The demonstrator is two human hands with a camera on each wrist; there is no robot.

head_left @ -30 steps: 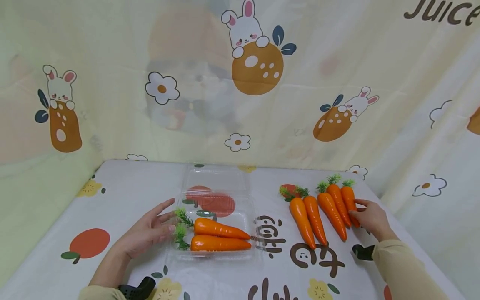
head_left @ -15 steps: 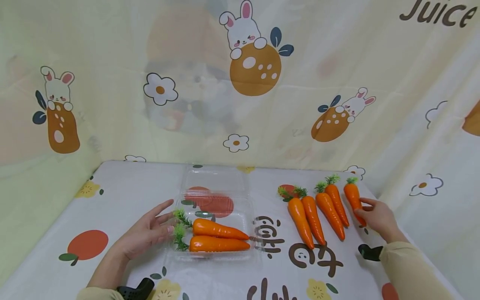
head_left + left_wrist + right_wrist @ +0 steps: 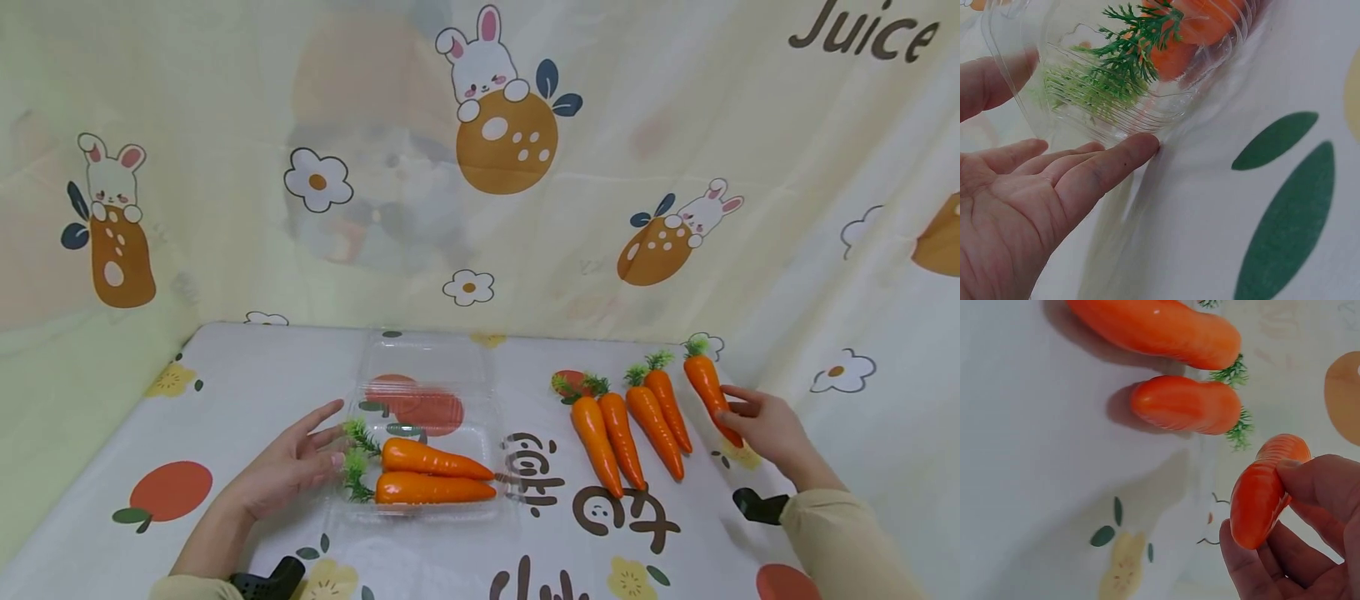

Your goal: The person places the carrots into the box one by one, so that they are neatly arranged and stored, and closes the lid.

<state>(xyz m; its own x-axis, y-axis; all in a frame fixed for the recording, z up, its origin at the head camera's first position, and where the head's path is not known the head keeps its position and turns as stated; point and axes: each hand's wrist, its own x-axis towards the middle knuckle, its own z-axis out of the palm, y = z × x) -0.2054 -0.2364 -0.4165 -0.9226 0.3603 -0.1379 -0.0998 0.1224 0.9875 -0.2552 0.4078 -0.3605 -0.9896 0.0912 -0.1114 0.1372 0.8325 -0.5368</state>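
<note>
My right hand (image 3: pixel 772 425) pinches an orange carrot (image 3: pixel 708 385) with green leaves between thumb and fingers. In the right wrist view that carrot (image 3: pixel 1260 494) hangs tip toward the camera, apart from the others. A clear plastic box (image 3: pixel 450 510) with its lid (image 3: pixel 427 354) folded back lies mid-table. Two carrots, a back one (image 3: pixel 435 458) and a front one (image 3: pixel 435 488), lie side by side in it, leaves to the left. My left hand (image 3: pixel 288 467) rests at the box's left end, fingers extended. In the left wrist view its fingertips (image 3: pixel 1147 145) touch the ribbed wall.
Several more carrots (image 3: pixel 597 442) lie on the white printed tablecloth (image 3: pixel 277 375), between the box and my right hand, leaves toward the back. A printed curtain (image 3: pixel 390 250) hangs behind the table and along its sides. Black wrist mounts (image 3: pixel 759 506) sit at both cuffs.
My right hand has drawn the rightmost carrot away from the row, to the right and up off the cloth. The left hand and the box stay in place; the head view shifts slightly.
</note>
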